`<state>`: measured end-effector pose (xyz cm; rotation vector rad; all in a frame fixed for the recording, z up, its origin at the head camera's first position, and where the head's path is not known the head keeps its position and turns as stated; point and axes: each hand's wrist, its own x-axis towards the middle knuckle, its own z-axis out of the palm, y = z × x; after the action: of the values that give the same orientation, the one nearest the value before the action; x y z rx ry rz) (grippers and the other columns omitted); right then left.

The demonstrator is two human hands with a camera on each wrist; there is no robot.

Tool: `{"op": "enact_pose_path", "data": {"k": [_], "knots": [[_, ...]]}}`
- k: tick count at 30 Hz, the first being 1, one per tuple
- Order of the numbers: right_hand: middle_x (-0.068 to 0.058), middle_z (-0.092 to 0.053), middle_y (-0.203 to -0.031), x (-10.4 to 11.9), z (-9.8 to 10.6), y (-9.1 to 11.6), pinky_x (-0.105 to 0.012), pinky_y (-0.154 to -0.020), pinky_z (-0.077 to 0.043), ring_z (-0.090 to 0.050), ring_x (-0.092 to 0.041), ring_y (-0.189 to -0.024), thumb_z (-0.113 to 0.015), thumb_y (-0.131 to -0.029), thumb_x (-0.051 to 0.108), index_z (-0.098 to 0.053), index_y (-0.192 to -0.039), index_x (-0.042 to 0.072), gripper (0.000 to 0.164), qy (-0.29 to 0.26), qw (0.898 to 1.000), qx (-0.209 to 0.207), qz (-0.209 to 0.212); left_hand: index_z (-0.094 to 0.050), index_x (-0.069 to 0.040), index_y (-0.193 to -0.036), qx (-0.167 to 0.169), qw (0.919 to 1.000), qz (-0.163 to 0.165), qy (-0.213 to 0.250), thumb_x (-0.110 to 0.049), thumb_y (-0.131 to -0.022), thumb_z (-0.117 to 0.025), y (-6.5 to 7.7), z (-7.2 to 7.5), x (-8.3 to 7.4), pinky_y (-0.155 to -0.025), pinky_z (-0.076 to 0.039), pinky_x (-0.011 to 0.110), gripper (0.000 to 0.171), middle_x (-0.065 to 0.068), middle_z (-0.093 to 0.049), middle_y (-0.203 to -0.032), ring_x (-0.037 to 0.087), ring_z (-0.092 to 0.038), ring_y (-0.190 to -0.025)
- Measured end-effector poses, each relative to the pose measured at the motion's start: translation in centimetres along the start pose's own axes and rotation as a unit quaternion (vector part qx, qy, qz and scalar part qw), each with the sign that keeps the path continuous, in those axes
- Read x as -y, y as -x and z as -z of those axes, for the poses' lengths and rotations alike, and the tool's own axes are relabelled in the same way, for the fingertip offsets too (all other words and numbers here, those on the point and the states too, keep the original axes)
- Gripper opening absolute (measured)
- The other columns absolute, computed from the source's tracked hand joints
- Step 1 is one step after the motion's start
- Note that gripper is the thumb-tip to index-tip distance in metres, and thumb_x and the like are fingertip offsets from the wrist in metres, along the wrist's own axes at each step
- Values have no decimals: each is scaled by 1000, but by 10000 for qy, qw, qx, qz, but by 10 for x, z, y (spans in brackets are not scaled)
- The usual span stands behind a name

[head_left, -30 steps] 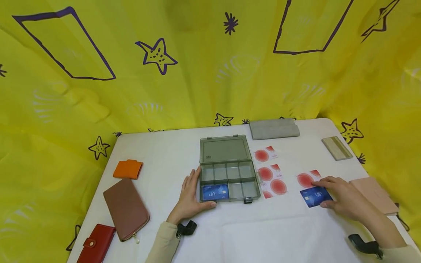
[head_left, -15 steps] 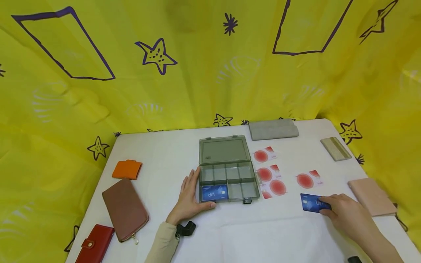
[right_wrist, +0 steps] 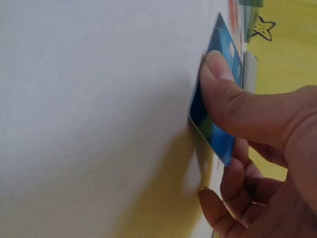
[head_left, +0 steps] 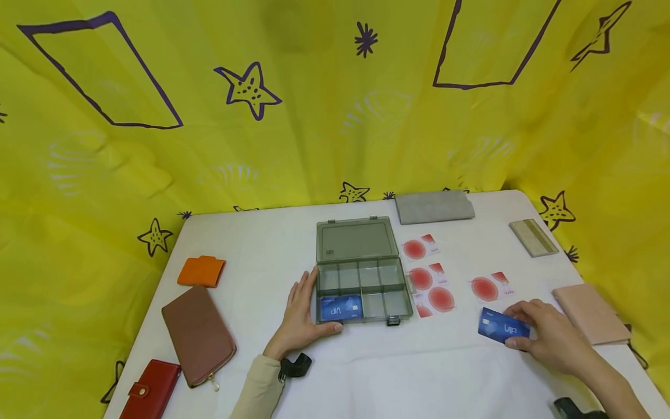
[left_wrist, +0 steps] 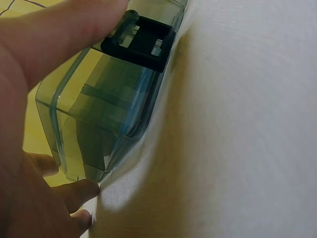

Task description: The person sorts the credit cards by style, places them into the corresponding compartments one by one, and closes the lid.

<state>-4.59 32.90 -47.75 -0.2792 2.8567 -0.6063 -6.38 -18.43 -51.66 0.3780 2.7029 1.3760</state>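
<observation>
My right hand (head_left: 549, 337) pinches a blue VIP card (head_left: 494, 323) by its right end, between thumb and fingers. In the right wrist view the thumb lies across the face of the card (right_wrist: 218, 131), which tilts close over the white tabletop. My left hand (head_left: 299, 317) rests against the left side of a clear grey divided plastic box (head_left: 358, 238), its thumb along the front edge. The lid is folded back. Another blue VIP card (head_left: 341, 308) lies in the front left compartment. In the left wrist view the thumb reaches a black latch (left_wrist: 141, 42).
Several white cards with red circles lie right of the box, one red-circle card (head_left: 485, 288) farther right. Behind are a grey pouch (head_left: 434, 208) and beige holder (head_left: 533, 237); a pink wallet (head_left: 591, 314) is at right. Orange (head_left: 201, 272), brown (head_left: 199, 336) and red wallets (head_left: 152, 389) lie left.
My right hand has drawn back from over the lone red-circle card and shifted its grip on the blue card, which has moved slightly toward me. The left hand stays at the box.
</observation>
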Motion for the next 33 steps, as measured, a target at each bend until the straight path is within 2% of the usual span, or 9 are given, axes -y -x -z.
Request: {"op": "enact_pose_path", "data": {"k": [6, 9, 13, 16, 19, 23, 26, 29, 33], "knots": [[-5, -71, -112, -3, -7, 3, -15, -73, -51, -58, -8, -91, -95, -78, 20, -69, -119, 10, 50, -353, 9982, -277, 387, -12, -15, -172, 0, 10000, 8, -62, -45, -74, -95, 1, -1, 0, -130, -6, 71, 132, 19, -20, -176, 46, -7, -164], [-2, -72, -107, 1, -11, 3, -19, -65, -47, -50, -2, -80, -91, -82, 13, -65, -120, 15, 46, -310, 9965, -501, 600, -13, -15, -172, -20, 10000, 31, -29, -45, -74, -95, 1, -1, 0, -129, -7, 73, 131, 19, -20, -176, 47, -7, -164], [-10, -74, -105, 12, -10, -2, -27, -65, -54, -55, -9, -77, -82, -92, 9, -60, -131, 17, 46, -212, 9963, -608, 570, -13, -16, -172, -26, 10000, 10, 3, -45, -74, -95, 0, 0, -1, -129, -6, 72, 131, 20, -20, -177, 47, -7, -164], [-24, -71, -113, 24, -9, -10, -30, -63, -62, -65, -10, -72, -77, -96, 6, -52, -143, 13, 53, -975, 9922, -597, 488, -13, -15, -172, -19, 10000, -35, -43, -45, -74, -95, 0, -1, -1, -130, -6, 70, 131, 20, -20, -176, 46, -8, -164], [-30, -68, -111, 41, -9, -23, -24, -54, -61, -68, -3, -63, -77, -94, -2, -48, -144, 8, 58, -1931, 9753, -881, 617, -14, -14, -172, -10, 9999, -79, -72, -45, -74, -95, 0, 0, -1, -130, -6, 69, 131, 20, -21, -176, 46, -9, -164], [-28, -67, -109, 70, -9, -44, -24, -55, -62, -73, -5, -63, -80, -90, -6, -56, -139, 4, 55, -2565, 9532, -1245, 1007, -14, -12, -172, 0, 9999, -118, -26, -45, -74, -95, 1, 0, 0, -130, -6, 69, 131, 20, -22, -176, 46, -9, -164], [-21, -64, -109, 95, -12, -58, -29, -62, -65, -77, -11, -71, -78, -93, -3, -59, -140, 1, 51, -3383, 9309, -772, 1139, -14, -12, -172, 12, 9999, -135, -28, -45, -74, -95, 1, 0, 0, -130, -6, 69, 131, 20, -23, -176, 46, -10, -164], [-14, -64, -113, 114, -19, -71, -35, -70, -68, -80, -18, -83, -78, -92, -5, -54, -146, -5, 58, -4270, 8944, -21, 1330, -13, -13, -172, 8, 9999, -117, -57, -44, -74, -95, 0, -1, -1, -131, -6, 69, 131, 19, -22, -176, 46, -10, -164], [-5, -74, -111, 135, -33, -87, -30, -80, -67, -79, -21, -92, -82, -87, -7, -53, -146, -9, 66, -4560, 8687, 520, 1865, -13, -15, -172, -30, 10000, -58, -76, -43, -73, -95, 1, 0, -1, -131, -6, 69, 131, 18, -22, -176, 45, -10, -164]]}}
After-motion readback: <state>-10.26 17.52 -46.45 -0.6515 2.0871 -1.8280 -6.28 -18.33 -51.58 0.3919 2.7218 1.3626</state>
